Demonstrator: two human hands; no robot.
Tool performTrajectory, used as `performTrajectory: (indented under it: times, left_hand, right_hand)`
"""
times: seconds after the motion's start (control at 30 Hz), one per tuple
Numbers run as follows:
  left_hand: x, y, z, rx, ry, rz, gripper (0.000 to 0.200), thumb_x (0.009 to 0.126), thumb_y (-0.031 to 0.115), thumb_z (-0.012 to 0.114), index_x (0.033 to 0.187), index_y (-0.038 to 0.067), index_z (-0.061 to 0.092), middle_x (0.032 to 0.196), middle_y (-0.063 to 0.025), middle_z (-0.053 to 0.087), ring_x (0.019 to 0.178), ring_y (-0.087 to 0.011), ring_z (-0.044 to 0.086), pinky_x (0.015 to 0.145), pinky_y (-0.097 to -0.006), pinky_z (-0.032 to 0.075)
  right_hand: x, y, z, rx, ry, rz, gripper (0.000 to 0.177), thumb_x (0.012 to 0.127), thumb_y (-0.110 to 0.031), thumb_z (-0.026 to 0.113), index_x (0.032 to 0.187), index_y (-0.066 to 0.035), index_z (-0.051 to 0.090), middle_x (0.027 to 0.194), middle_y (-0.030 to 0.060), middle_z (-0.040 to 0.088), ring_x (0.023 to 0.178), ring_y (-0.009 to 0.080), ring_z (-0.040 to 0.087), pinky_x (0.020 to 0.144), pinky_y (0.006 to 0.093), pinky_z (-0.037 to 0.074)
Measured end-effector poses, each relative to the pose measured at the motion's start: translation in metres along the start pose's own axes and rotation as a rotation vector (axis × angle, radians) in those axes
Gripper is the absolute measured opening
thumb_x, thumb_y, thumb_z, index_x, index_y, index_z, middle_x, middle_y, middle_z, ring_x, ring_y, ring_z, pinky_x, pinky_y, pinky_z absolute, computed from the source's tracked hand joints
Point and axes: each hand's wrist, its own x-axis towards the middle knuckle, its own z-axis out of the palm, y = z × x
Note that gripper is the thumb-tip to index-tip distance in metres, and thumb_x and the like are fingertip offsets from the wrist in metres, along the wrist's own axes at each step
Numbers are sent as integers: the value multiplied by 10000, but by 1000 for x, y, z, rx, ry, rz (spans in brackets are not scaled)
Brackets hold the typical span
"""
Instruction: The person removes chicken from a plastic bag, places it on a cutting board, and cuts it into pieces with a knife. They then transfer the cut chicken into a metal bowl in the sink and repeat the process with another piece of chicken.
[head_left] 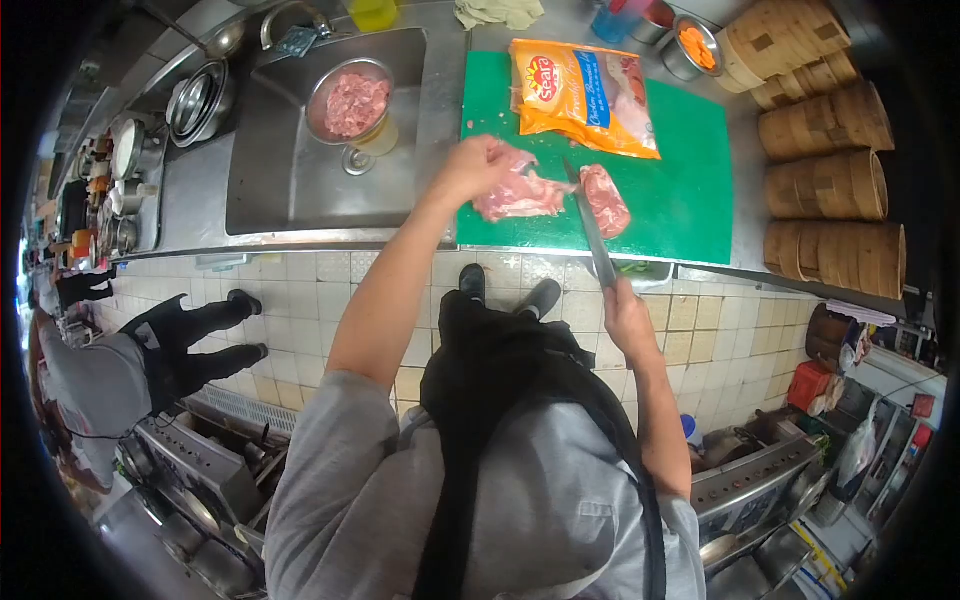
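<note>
On the green cutting board (690,200), my left hand (475,168) is closed on the upper left edge of a flat piece of raw meat (525,195). My right hand (630,318) grips the handle of a long knife (597,238), its blade pointing away from me over the board. Just right of the blade sits a second, thicker raw meat piece (604,200). Behind the meat lies an orange and white plastic bag (585,98) with printed labels.
Left of the board, a sink (285,190) holds a metal bowl of cut meat (357,103). A bowl of orange pieces (692,47) stands at the back right, beside stacked bamboo steamers (825,185). Another person (110,370) stands at the left.
</note>
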Motion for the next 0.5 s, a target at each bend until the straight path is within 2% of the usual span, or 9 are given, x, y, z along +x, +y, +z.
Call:
performTrajectory:
  times: [0.03, 0.07, 0.17, 0.27, 0.37, 0.47, 0.5]
  left_hand:
    - [-1, 0, -1, 264, 55, -24, 722, 910, 459, 786, 1441, 19, 572, 1336, -179, 685, 1149, -325, 699, 963, -417, 567]
    - [-10, -1, 4, 446, 130, 81, 916, 795, 535, 837, 1493, 26, 534, 1492, -200, 574, 1355, -384, 574, 1099, -468, 487]
    - [-27, -7, 33, 604, 228, 353, 864, 810, 489, 834, 1482, 32, 540, 1519, -180, 545, 1383, -364, 534, 1131, -477, 442]
    - [-32, -11, 42, 496, 198, 416, 808, 800, 453, 851, 1448, 59, 572, 1420, -161, 611, 1295, -376, 577, 1091, -497, 452]
    - [-18, -39, 51, 299, 256, 347, 666, 809, 348, 850, 1404, 166, 610, 1305, -112, 648, 1233, -341, 579, 1049, -488, 447]
    - [-28, -34, 58, 313, 488, 482, 545, 863, 298, 803, 1374, 196, 643, 1231, -86, 677, 1200, -308, 590, 1024, -451, 445]
    - [-30, -34, 59, 328, 462, 481, 507, 872, 292, 795, 1349, 190, 659, 1230, -76, 682, 1198, -298, 591, 1016, -443, 443]
  right_hand:
    - [0, -5, -2, 2, -4, 5, 156, 1036, -138, 583, 1058, -12, 494, 806, 359, 669, 783, 574, 658, 663, 654, 501]
    - [-1, -8, -3, 5, -9, 11, 155, 1035, -137, 581, 1064, -12, 493, 810, 362, 669, 789, 576, 657, 667, 655, 500]
    - [-2, -14, -1, 24, -88, 13, 156, 1034, -128, 574, 1086, -11, 486, 822, 367, 668, 806, 578, 658, 680, 655, 498]
    - [-1, -23, -1, 42, -93, -3, 176, 1032, -120, 573, 1136, -5, 491, 825, 364, 671, 808, 574, 661, 686, 653, 501]
    - [0, -29, -3, 49, -64, -55, 182, 1031, -118, 577, 1147, -2, 499, 832, 356, 675, 803, 564, 666, 685, 646, 505]
    - [3, -35, -2, 27, -54, -95, 177, 1031, -115, 577, 1142, 1, 502, 838, 345, 680, 798, 551, 671, 682, 636, 511]
    - [5, -38, -2, 14, -56, -102, 174, 1031, -114, 577, 1138, 1, 503, 840, 341, 681, 797, 546, 673, 681, 632, 513]
